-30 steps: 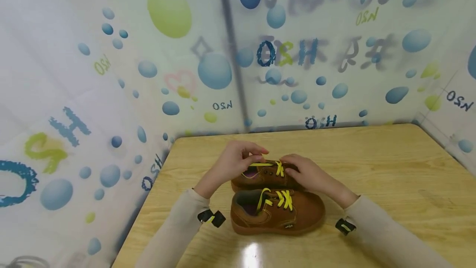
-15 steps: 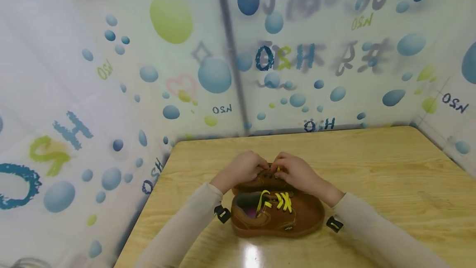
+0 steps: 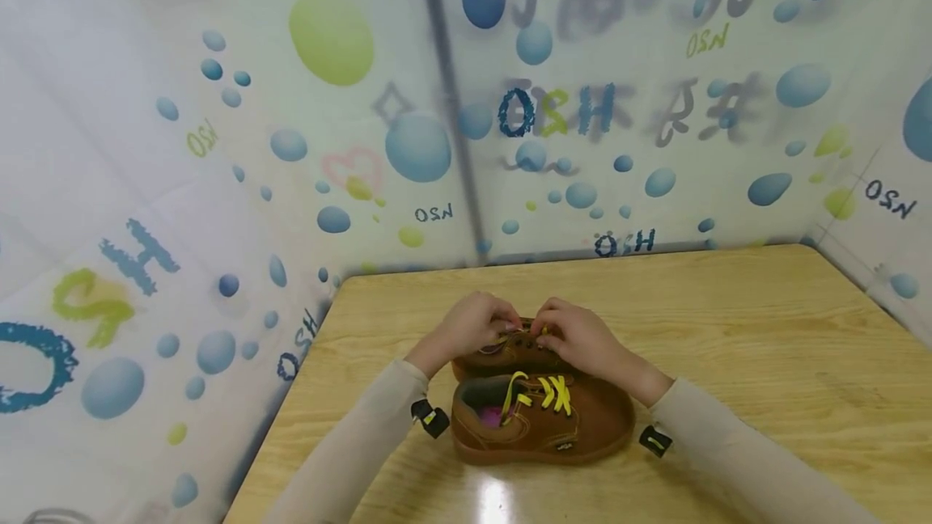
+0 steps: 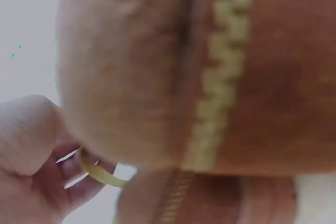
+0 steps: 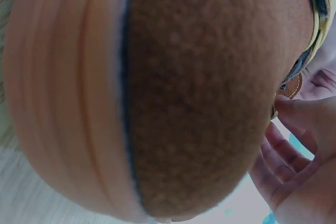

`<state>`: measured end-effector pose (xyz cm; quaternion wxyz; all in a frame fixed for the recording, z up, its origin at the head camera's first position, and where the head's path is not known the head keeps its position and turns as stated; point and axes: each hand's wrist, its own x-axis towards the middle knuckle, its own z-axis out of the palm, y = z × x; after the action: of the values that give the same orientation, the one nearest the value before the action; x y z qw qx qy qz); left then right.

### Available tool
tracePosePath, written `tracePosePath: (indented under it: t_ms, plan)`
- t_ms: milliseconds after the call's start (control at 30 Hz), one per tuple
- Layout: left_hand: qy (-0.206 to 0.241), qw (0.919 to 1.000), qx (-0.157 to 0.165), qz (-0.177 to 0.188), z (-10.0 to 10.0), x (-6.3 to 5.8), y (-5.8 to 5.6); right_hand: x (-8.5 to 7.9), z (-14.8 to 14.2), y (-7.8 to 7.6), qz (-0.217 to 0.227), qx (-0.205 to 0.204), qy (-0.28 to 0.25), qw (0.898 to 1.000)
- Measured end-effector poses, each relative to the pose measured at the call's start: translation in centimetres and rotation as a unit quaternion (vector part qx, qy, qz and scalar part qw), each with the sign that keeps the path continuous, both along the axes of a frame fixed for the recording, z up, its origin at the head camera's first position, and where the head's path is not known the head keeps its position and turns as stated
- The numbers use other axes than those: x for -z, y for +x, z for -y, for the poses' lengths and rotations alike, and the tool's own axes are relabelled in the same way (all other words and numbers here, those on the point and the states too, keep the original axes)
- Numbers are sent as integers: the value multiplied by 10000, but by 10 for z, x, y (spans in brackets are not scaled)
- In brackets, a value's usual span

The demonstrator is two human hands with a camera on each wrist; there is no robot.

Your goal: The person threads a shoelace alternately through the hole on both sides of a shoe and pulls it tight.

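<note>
Two brown shoes with yellow laces lie side by side, toes to the right. On the far shoe [image 3: 491, 362] both hands work at the lacing, hiding much of its upper. My left hand [image 3: 466, 326] pinches the yellow shoelace [image 4: 105, 176], which runs from its fingers towards the shoe in the left wrist view. Just right of it, my right hand [image 3: 578, 334] has thumb and fingers bent together at the eyelets, with a bit of yellow lace between them. The near shoe [image 3: 604, 415], untouched, has crossed laces and a loop standing up by its opening.
The shoes stand on a light wooden table [image 3: 728, 330]. Behind and to the left are white walls [image 3: 349, 144] printed with blue and green bubbles. A black band [image 3: 431, 419] sits on each sleeve cuff.
A second ago my left hand held the lace stretched leftward and my right hand lay over the toe. Both came together at the eyelets; since then the left has drawn slightly back left.
</note>
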<state>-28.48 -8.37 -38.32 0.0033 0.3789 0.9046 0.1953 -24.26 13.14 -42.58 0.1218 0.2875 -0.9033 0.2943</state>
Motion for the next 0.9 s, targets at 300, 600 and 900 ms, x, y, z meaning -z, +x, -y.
tracePosePath:
  t_ms: [300,600,900]
  plan:
    - [-1434,9778,407,-1473,-23,-19,31,0,1,-1,176,43,-195,9996]
    - [-2087,9499,-31,-2325,-39,-13,42,-3,3,1,178,134,-175,9996]
    - [-2463,9330,-39,-2622,-49,-9,50,0,3,3,2,255,-256,9993]
